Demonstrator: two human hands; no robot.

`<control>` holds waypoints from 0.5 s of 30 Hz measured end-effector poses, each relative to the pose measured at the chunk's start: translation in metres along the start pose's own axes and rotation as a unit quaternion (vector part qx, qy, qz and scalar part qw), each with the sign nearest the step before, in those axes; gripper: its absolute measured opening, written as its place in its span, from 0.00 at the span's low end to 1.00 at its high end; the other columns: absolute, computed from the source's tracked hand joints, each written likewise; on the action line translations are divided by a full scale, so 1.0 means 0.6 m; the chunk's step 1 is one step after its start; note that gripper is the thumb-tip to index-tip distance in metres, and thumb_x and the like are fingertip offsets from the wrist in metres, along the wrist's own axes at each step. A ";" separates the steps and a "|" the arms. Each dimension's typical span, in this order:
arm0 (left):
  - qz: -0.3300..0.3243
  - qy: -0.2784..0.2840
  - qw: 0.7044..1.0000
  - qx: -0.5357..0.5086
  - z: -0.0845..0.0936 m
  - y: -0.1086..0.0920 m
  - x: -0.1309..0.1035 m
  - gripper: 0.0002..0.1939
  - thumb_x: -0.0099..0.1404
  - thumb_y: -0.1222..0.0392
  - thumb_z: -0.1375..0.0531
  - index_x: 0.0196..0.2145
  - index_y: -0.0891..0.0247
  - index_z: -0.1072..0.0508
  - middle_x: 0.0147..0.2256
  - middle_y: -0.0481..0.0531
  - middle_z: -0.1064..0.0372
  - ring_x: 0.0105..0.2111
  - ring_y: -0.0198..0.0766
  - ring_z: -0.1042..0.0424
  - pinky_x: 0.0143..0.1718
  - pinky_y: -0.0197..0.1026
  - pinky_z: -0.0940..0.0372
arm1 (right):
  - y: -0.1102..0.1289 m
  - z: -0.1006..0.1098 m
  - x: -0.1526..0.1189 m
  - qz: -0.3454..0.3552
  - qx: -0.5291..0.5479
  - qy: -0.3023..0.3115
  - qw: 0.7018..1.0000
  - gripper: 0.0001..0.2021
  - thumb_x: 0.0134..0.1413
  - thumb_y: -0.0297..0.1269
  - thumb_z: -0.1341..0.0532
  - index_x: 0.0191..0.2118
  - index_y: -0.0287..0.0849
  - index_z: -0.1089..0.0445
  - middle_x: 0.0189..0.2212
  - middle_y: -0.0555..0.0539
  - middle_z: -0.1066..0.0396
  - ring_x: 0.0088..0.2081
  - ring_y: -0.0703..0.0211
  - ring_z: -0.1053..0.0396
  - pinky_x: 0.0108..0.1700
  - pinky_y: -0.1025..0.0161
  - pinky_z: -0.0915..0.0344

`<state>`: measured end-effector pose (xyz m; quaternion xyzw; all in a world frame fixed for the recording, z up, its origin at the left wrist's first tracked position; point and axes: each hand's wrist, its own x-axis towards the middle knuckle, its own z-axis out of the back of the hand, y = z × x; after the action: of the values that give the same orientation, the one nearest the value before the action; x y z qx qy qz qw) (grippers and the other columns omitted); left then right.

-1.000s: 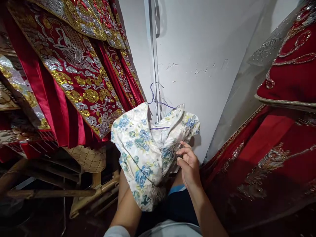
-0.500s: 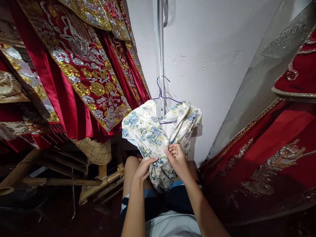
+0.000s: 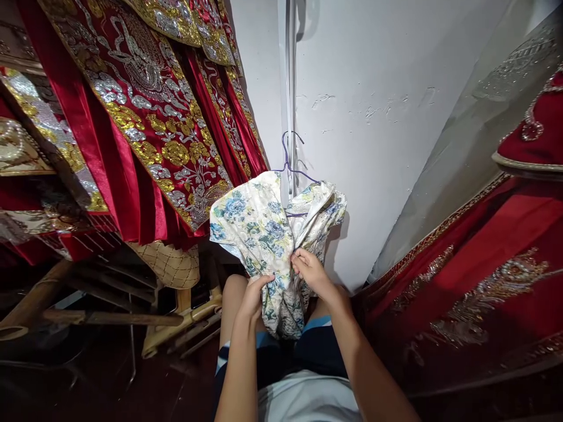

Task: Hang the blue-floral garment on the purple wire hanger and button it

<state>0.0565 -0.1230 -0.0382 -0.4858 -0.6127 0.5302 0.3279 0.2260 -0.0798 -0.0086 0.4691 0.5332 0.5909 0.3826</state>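
A white short-sleeved blouse [image 3: 264, 225] with blue and yellow flowers hangs on a purple hanger [image 3: 287, 159] in front of me. My left hand [image 3: 254, 296] grips the lower left side of the blouse, thumb on the front and fingers hidden behind the cloth. At the front opening, below the V of the neckline, my right hand [image 3: 310, 271] pinches the fabric edge between thumb and curled fingers. The lower part of the blouse is bunched and hangs between my knees.
Red garments with gold and silver sequins [image 3: 176, 153] hang on the left, above a bamboo frame [image 3: 114, 318]. A white wall [image 3: 360, 140] with a vertical metal pole [image 3: 287, 70] stands ahead. More red beaded cloth [image 3: 488, 281] and clear plastic [image 3: 444, 152] are on the right.
My right hand has shifted slightly left with the pinched front edge, and the blouse's right side has drawn inward. The left hand has moved slightly left and up, still holding the cloth.
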 end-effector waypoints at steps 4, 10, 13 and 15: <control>-0.156 -0.193 0.968 0.043 -0.017 0.009 -0.017 0.27 0.55 0.50 0.33 0.50 0.59 0.33 0.51 0.58 0.34 0.56 0.51 0.35 0.56 0.49 0.39 | 0.016 -0.001 -0.021 -0.084 0.142 -0.008 0.986 0.15 0.52 0.46 0.38 0.25 0.44 0.42 0.18 0.56 0.43 0.19 0.68 0.51 0.21 0.67 0.56; -0.183 0.004 0.976 0.120 -0.062 0.047 -0.062 0.26 0.64 0.32 0.47 0.34 0.60 0.31 0.32 0.53 0.34 0.35 0.44 0.32 0.40 0.44 0.37 | 0.019 -0.024 -0.033 -0.161 0.314 0.039 0.935 0.17 0.42 0.46 0.32 0.26 0.42 0.39 0.22 0.53 0.39 0.19 0.71 0.51 0.18 0.70 0.64; -0.020 0.178 0.980 0.084 -0.084 0.059 -0.070 0.35 0.61 0.23 0.53 0.26 0.60 0.33 0.21 0.50 0.39 0.25 0.41 0.37 0.31 0.43 0.41 | 0.015 -0.042 -0.028 -0.144 0.317 0.008 0.937 0.17 0.38 0.45 0.30 0.25 0.42 0.37 0.26 0.50 0.36 0.20 0.71 0.52 0.17 0.69 0.68; 0.024 0.187 0.980 0.068 -0.093 0.060 -0.070 0.35 0.59 0.23 0.51 0.25 0.60 0.34 0.19 0.48 0.42 0.22 0.38 0.41 0.28 0.42 0.45 | 0.012 -0.048 -0.026 -0.130 0.306 -0.014 0.943 0.17 0.38 0.46 0.30 0.24 0.41 0.36 0.28 0.49 0.33 0.21 0.70 0.51 0.17 0.68 0.66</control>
<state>0.1295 -0.1453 -0.0561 -0.5677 -0.4912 0.4777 0.4564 0.2028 -0.1035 -0.0037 0.4986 0.7391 0.3378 0.3018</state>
